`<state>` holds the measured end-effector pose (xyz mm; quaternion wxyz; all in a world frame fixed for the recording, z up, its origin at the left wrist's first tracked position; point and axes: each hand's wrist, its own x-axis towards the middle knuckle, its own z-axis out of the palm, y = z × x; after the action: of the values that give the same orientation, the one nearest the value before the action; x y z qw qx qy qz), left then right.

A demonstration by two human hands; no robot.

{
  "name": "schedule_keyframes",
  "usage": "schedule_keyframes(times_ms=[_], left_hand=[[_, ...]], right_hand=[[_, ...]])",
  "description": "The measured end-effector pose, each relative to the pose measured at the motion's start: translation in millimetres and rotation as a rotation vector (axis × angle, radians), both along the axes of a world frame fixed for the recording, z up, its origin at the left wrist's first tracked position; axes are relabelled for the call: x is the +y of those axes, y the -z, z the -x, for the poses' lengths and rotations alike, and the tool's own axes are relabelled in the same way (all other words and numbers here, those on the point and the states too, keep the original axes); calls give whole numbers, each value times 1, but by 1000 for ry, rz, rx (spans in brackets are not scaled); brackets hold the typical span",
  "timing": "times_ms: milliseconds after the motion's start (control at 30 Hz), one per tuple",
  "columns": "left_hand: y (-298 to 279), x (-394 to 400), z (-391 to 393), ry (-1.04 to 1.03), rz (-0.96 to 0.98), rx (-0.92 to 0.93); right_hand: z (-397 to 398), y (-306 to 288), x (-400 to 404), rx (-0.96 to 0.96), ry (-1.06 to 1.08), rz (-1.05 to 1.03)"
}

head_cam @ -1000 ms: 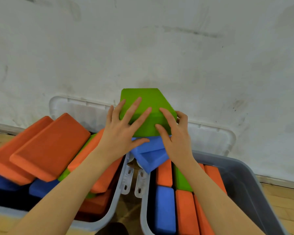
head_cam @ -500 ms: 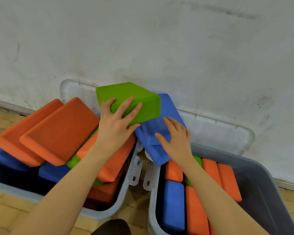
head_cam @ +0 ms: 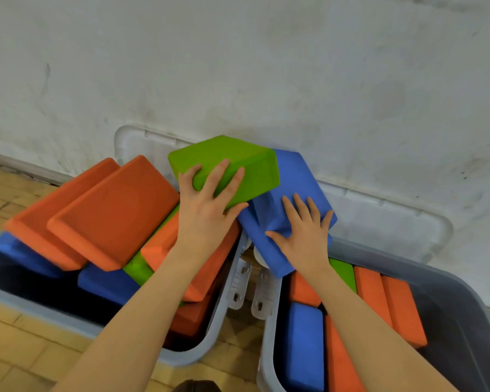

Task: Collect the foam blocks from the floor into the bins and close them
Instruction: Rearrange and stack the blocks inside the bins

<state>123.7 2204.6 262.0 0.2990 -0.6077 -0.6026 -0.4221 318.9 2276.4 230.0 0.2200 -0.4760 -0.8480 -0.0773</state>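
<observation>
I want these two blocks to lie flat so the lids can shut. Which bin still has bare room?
The right bin has open floor along its far right wall, beside the two orange blocks. The left bin is crowded: tilted orange blocks stick up above its rim. A small dark gap shows at its near left.

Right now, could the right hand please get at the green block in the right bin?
Probably not directly: the right hand presses a blue block lying over that corner, and the green block shows only partly beside the wrist.

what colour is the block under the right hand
Blue, with the right hand lying flat on it, seen in the head view.
</observation>
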Motion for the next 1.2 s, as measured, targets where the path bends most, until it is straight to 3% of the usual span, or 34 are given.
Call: schedule_keyframes(times_ms=[267,567,800,967,1200], left_hand=[[-43,-18,-20,-5,-131,28],[-90,-21,-91,178,-189,-10],[-90,-27,-175,431,-168,-30],[-80,-34,-234,462,-116,-54],[-49,-58,-289,366,64,-175]], right_hand=[[-14,-52,-40,441,-63,-67],[-87,-115,-94,460,112,-201],[-168,-117,-142,511,288,-252],[-217,-112,-166,498,343,-189],[-278,-80,-180,363,243,-31]])
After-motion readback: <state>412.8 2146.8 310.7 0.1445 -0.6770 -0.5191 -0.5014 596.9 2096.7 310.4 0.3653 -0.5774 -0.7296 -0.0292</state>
